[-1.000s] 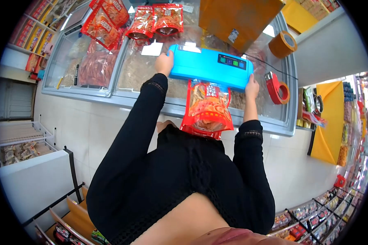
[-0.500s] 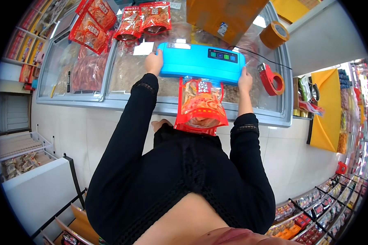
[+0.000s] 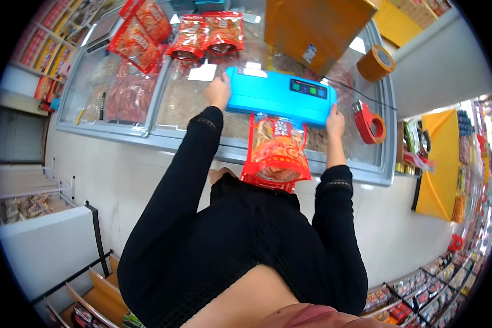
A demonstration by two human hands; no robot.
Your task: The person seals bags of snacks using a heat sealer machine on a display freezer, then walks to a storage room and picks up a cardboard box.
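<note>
A bright blue vacuum sealer (image 3: 273,95) with a dark button panel lies on the glass top of a chest freezer (image 3: 202,143). My left hand (image 3: 218,92) grips its left end, and my right hand (image 3: 335,121) is closed around its right end. Fingers partly disappear behind the casing on both sides. From under the sealer's front edge, a red-and-clear food pouch (image 3: 279,148) sticks out toward me. Its top edge is hidden beneath the machine, while its bottom hangs past the freezer's rim near my waist.
More filled red pouches (image 3: 223,33) stand at the back left. A cardboard box (image 3: 317,30) sits behind the sealer. To the right are a brown tape roll (image 3: 375,63), a red tape dispenser (image 3: 369,123) and a black cord. A marker (image 3: 102,106) lies at left.
The whole view has shifted slightly, so the freezer and things on it appear lower and farther right. Both hands keep their hold on the sealer, and the pouch stays under its front edge.
</note>
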